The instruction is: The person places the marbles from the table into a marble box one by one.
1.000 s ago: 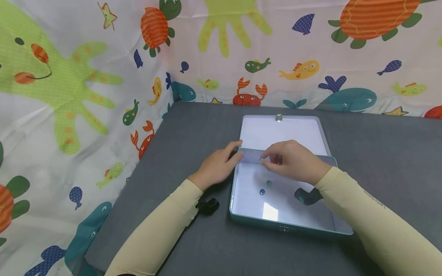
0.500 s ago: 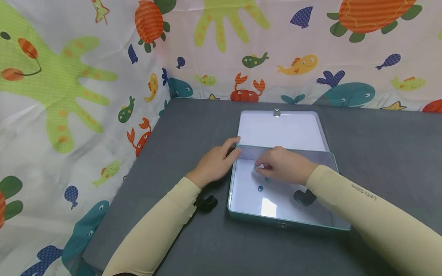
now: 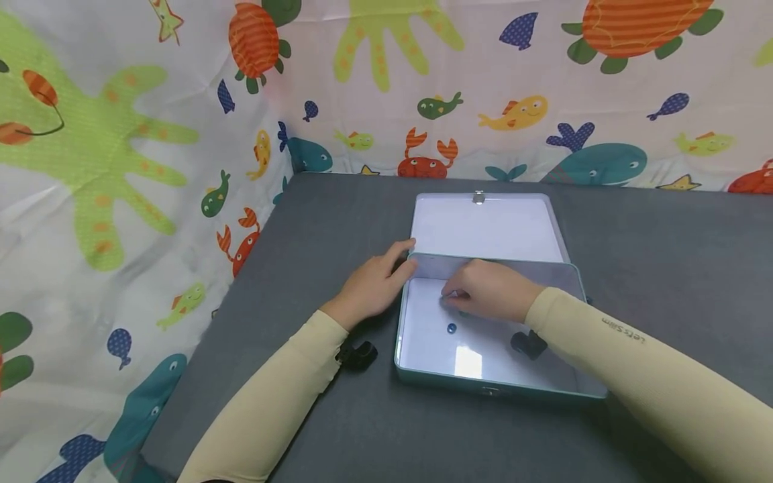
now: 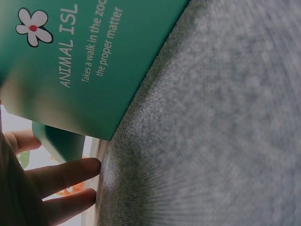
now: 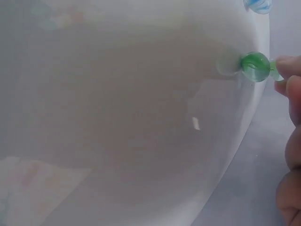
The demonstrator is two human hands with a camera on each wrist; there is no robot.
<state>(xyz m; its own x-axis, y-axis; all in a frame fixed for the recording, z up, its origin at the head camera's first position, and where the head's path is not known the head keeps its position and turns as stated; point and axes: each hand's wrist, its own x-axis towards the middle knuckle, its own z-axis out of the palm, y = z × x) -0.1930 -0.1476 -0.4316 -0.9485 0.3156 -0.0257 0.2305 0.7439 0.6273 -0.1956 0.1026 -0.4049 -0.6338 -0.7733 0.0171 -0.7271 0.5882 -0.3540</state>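
Inside the box, the right hand pinches a half-hidden, probable marble, seemingly placing it; next calls for release. Left hand: fingers spread at the box's rim.

I see a left sleeve and a right sleeve, both cream, smooth and close-fitting, stopping at the wrists behind the bare fingers. Back from the right fingers I make out small dark lettering, seemingly "Let's Slim". A curved black wrist piece juts out behind the left fingers; a similar dark piece shows behind the right ones.
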